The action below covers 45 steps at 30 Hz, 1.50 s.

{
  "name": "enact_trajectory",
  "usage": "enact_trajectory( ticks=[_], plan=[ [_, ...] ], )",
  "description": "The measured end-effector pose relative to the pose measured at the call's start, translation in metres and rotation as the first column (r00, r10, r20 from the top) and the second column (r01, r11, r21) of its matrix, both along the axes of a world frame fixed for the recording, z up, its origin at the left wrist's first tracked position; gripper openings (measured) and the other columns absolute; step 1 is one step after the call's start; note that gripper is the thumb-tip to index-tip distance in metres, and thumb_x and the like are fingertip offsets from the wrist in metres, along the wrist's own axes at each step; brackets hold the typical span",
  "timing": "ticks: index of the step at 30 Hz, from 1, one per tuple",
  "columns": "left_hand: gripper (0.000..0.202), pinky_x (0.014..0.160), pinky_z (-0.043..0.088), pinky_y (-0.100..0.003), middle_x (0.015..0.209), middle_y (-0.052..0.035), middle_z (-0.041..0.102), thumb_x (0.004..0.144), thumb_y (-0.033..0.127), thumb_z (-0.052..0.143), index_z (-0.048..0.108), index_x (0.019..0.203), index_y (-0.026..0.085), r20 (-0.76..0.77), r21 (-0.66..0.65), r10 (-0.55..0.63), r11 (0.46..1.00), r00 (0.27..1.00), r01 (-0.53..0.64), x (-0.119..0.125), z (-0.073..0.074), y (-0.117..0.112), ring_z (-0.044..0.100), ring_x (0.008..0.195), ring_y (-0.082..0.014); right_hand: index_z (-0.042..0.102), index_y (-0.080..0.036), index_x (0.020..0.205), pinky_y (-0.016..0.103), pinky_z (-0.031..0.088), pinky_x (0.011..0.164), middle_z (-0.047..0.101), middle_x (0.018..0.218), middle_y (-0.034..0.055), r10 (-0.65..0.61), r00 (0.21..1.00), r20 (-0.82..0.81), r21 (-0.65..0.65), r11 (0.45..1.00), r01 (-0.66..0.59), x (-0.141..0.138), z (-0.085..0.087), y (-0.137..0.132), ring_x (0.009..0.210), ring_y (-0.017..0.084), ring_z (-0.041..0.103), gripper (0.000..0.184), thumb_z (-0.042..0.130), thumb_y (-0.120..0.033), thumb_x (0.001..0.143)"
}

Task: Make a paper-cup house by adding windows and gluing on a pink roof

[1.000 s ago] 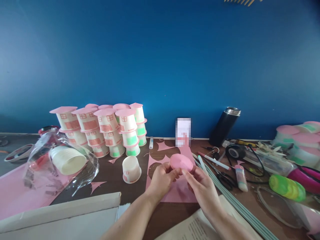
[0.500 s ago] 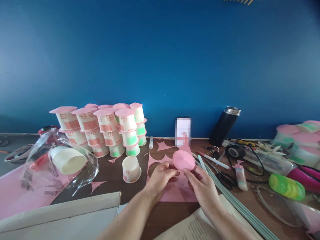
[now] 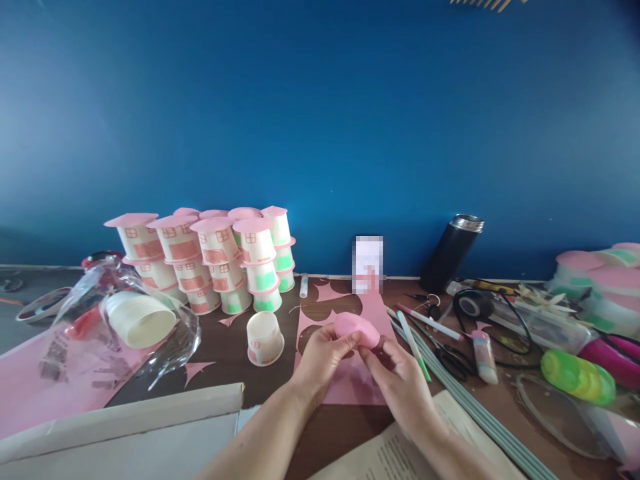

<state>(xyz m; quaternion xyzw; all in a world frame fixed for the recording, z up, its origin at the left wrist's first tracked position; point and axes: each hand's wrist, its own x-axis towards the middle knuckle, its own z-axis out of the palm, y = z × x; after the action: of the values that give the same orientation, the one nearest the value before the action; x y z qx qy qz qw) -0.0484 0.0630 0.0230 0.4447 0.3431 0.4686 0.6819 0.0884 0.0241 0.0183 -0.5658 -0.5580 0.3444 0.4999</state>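
A pink paper disc [image 3: 356, 328], bent into a shallow curve, is held between both hands above a cut-up pink sheet [image 3: 355, 387]. My left hand [image 3: 325, 353] pinches its left side, thumb on top. At its lower right edge my right hand [image 3: 393, 370] has the fingertips closed on the rim. Left of the hands a single paper cup [image 3: 265, 339] stands upside down, with a red window drawn on it. Farther back are stacked paper cups [image 3: 215, 247] with pink paper tops and red and green drawings.
At left a clear plastic bag [image 3: 185, 333] holds nested white cups [image 3: 143, 320]. On the right lie green-grey sticks [image 3: 480, 413], scissors [image 3: 453, 357], markers [image 3: 415, 343], a glue bottle [image 3: 484, 357] and a yellow-green bottle [image 3: 577, 377]. A black flask [image 3: 447, 257] leans by the blue wall. Cardboard [image 3: 125, 427] lies in front.
The pink disc has tilted and bent, so it looks narrower, and it sits slightly lower and to the left. My left thumb now lies over it. The view has shifted slightly.
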Motion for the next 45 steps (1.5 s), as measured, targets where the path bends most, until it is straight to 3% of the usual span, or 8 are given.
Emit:
enact_trajectory(
  ticks=[10, 19, 24, 30, 33, 38, 41, 45],
  plan=[
    [0.015, 0.088, 0.049, -0.034, 0.087, -0.0063, 0.076, 0.079, 0.032, 0.068, 0.08, 0.08, 0.022, -0.136, 0.258, 0.082, 0.965, 0.987, -0.044, -0.005, 0.01, 0.0, 0.066, 0.094, -0.0247, 0.067, -0.024, 0.089, 0.029, 0.042, 0.055, 0.065, 0.073, 0.0001, 0.033, 0.999, -0.011, -0.017, 0.999, -0.033, 0.001, -0.003, 0.0, 0.06, 0.019, 0.055, 0.02, 0.065, -0.043, 0.083],
    [0.023, 0.095, 0.045, -0.036, 0.093, -0.0073, 0.076, 0.082, 0.041, 0.066, 0.08, 0.081, 0.024, -0.184, 0.356, 0.046, 0.934, 0.982, 0.023, -0.003, 0.016, -0.005, 0.062, 0.103, -0.027, 0.073, -0.024, 0.088, 0.028, 0.04, 0.058, 0.061, 0.066, -0.0022, 0.022, 1.0, -0.013, 0.05, 0.998, -0.022, 0.005, -0.004, 0.003, 0.061, 0.017, 0.051, 0.019, 0.066, -0.041, 0.084],
    [0.03, 0.093, 0.045, -0.037, 0.1, -0.0081, 0.075, 0.073, 0.041, 0.076, 0.077, 0.096, 0.021, -0.26, 0.227, 0.115, 0.972, 0.959, -0.055, -0.005, 0.013, -0.004, 0.062, 0.105, -0.0285, 0.073, -0.023, 0.088, 0.028, 0.04, 0.062, 0.063, 0.071, -0.0013, 0.016, 1.0, -0.002, 0.085, 0.996, -0.016, 0.006, -0.005, 0.003, 0.066, 0.018, 0.053, 0.017, 0.067, -0.038, 0.083],
    [0.027, 0.091, 0.044, -0.033, 0.09, -0.0057, 0.076, 0.088, 0.04, 0.058, 0.08, 0.083, 0.026, -0.209, 0.415, 0.077, 0.91, 0.975, 0.017, -0.005, 0.022, -0.006, 0.06, 0.1, -0.0246, 0.074, -0.024, 0.088, 0.028, 0.042, 0.061, 0.063, 0.07, -0.0012, 0.02, 1.0, -0.005, 0.082, 0.996, -0.019, 0.003, 0.0, 0.005, 0.064, 0.018, 0.053, 0.016, 0.069, -0.038, 0.082],
    [0.026, 0.089, 0.045, -0.032, 0.087, -0.0056, 0.075, 0.086, 0.042, 0.062, 0.08, 0.078, 0.025, -0.203, 0.38, 0.076, 0.925, 0.976, 0.007, -0.005, 0.025, -0.007, 0.06, 0.095, -0.0237, 0.075, -0.025, 0.092, 0.028, 0.043, 0.063, 0.064, 0.07, -0.0015, 0.051, 0.998, -0.042, 0.05, 0.998, -0.049, 0.002, 0.0, 0.004, 0.066, 0.018, 0.055, 0.017, 0.07, -0.036, 0.081],
    [0.027, 0.087, 0.047, -0.033, 0.09, -0.0067, 0.073, 0.079, 0.045, 0.069, 0.077, 0.081, 0.019, -0.214, 0.249, 0.032, 0.968, 0.976, 0.023, -0.004, 0.016, -0.005, 0.062, 0.094, -0.0248, 0.075, -0.022, 0.092, 0.028, 0.043, 0.061, 0.052, 0.051, -0.0046, 0.03, 0.988, -0.149, -0.041, 0.998, -0.037, 0.002, -0.003, 0.004, 0.061, 0.019, 0.054, 0.021, 0.073, -0.035, 0.075],
    [0.032, 0.079, 0.048, -0.031, 0.088, -0.0047, 0.072, 0.071, 0.04, 0.077, 0.072, 0.093, 0.017, -0.21, 0.164, 0.008, 0.986, 0.978, 0.027, -0.003, 0.005, -0.003, 0.064, 0.087, -0.023, 0.075, -0.019, 0.093, 0.029, 0.045, 0.064, 0.059, 0.06, -0.0017, 0.01, 0.985, -0.173, -0.044, 0.999, -0.018, 0.004, -0.002, 0.006, 0.067, 0.02, 0.056, 0.026, 0.073, -0.037, 0.074],
    [0.029, 0.078, 0.048, -0.031, 0.09, -0.0055, 0.072, 0.073, 0.037, 0.075, 0.07, 0.092, 0.015, -0.234, 0.152, 0.019, 0.988, 0.972, 0.017, -0.002, -0.004, -0.001, 0.064, 0.088, -0.0232, 0.074, -0.018, 0.093, 0.029, 0.045, 0.065, 0.066, 0.07, 0.0006, -0.005, 0.981, -0.194, -0.055, 0.998, -0.006, 0.005, 0.0, 0.007, 0.069, 0.02, 0.057, 0.027, 0.073, -0.037, 0.074]
  ],
)
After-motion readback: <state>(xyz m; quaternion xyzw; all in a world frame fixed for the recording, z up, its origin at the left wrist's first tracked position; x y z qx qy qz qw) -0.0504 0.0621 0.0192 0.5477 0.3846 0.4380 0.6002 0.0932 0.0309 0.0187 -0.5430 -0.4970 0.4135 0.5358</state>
